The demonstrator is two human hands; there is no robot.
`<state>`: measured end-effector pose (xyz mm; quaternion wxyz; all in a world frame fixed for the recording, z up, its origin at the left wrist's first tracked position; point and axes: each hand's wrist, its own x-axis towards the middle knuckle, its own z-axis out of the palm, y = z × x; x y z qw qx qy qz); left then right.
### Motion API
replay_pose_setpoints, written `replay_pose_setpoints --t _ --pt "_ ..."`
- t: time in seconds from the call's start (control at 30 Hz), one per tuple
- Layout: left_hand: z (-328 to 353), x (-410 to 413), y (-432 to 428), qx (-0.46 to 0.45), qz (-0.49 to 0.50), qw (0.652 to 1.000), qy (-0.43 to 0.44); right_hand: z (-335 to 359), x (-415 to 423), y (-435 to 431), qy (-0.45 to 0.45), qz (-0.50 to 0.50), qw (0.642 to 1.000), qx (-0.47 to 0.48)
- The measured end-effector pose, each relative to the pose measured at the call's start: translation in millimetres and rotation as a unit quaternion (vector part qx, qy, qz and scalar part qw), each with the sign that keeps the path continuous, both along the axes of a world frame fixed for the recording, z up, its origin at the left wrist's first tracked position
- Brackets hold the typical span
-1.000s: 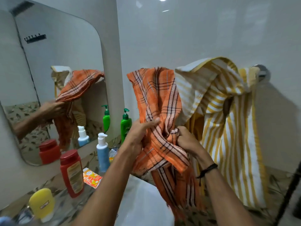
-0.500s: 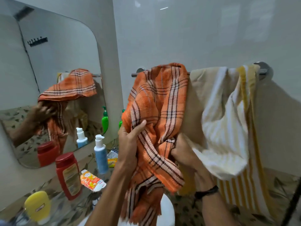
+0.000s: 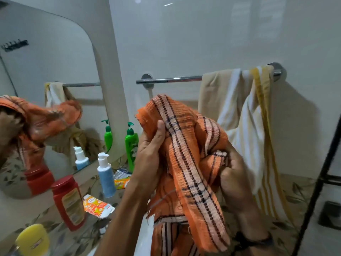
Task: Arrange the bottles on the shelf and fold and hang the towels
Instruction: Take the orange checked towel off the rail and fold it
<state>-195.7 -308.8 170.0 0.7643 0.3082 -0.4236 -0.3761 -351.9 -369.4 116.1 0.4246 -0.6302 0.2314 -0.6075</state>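
Both of your hands are closed on the orange plaid towel (image 3: 186,163) — your left hand (image 3: 149,156) grips one bunched side with the thumb pressed up against the cloth, and your right hand (image 3: 232,174) clutches the other side in a fist. You hold the towel in front of the wall, below the chrome towel rail (image 3: 169,80) and clear of it, its lower end trailing down between your forearms. A dark band (image 3: 254,241) circles your right wrist.

On the right half of the rail hangs the yellow striped towel (image 3: 245,126), draped unevenly with one edge bunched near the right bracket; it sits just behind your right hand.

To your left, the patterned counter (image 3: 46,217) carries the bottles along the foot of the mirror (image 3: 48,71): a green pump bottle (image 3: 131,145) nearest the corner, a blue pump bottle (image 3: 106,178) beside it, a red bottle (image 3: 69,202) farther toward you, and a yellow-capped bottle (image 3: 32,239) at the frame's lower edge. Two small orange packets (image 3: 96,206) lie flat on the counter among them — one between the red and blue bottles, one just beyond the blue one.

The mirror repeats the scene: orange cloth, green and blue pumps, red cap. A thin black pole (image 3: 321,182) slants through the right edge of view.
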Motion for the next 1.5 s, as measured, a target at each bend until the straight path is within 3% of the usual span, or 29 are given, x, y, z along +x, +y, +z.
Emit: replay_pose_setpoints --t 0.3,0.5,0.57,0.63,0.73,0.87,0.93,1.0,1.07,1.13,1.27,1.4,1.5 --pt "-10 -29 11 -0.025 -0.111 0.993 0.015 11 -46 54 0.003 -0.036 0.998 -0.054" --pt "-36 -56 8 0.021 -0.155 0.987 -0.04 -15 -91 59 0.043 -0.173 0.983 0.047" --pt "-46 -68 5 0.044 -0.151 0.986 -0.057 -21 -103 65 0.093 -0.217 0.971 0.033" --pt "-55 -83 2 0.062 -0.151 0.983 -0.08 -25 -116 72 0.206 -0.243 0.948 0.001" --pt "-64 -101 -2 0.086 -0.147 0.979 -0.115 -29 -132 75 0.374 -0.196 0.907 0.01" --pt "-76 -125 -2 0.108 -0.122 0.97 -0.18 -43 -159 79 0.478 -0.131 0.863 0.095" --pt "-83 -136 -1 0.116 -0.123 0.965 -0.202 -43 -168 82 0.469 -0.177 0.857 0.12" --pt "-88 -151 3 0.126 -0.13 0.963 -0.2 -40 -174 89 0.375 -0.269 0.882 0.094" --pt "-95 -166 6 0.143 -0.138 0.962 -0.186 -37 -174 95 0.3 -0.283 0.906 0.093" --pt "-103 -184 13 0.167 -0.159 0.96 -0.158 -37 -177 103 0.303 -0.203 0.919 0.147" --pt "-114 -208 29 0.196 -0.161 0.953 -0.166 -65 -189 108 0.433 -0.199 0.872 0.113" --pt "-126 -220 51 0.221 -0.16 0.944 -0.188 -88 -208 108 0.395 -0.233 0.886 0.066" --pt "-137 -227 60 0.234 -0.173 0.938 -0.188 -98 -219 109 0.295 -0.266 0.914 0.077"
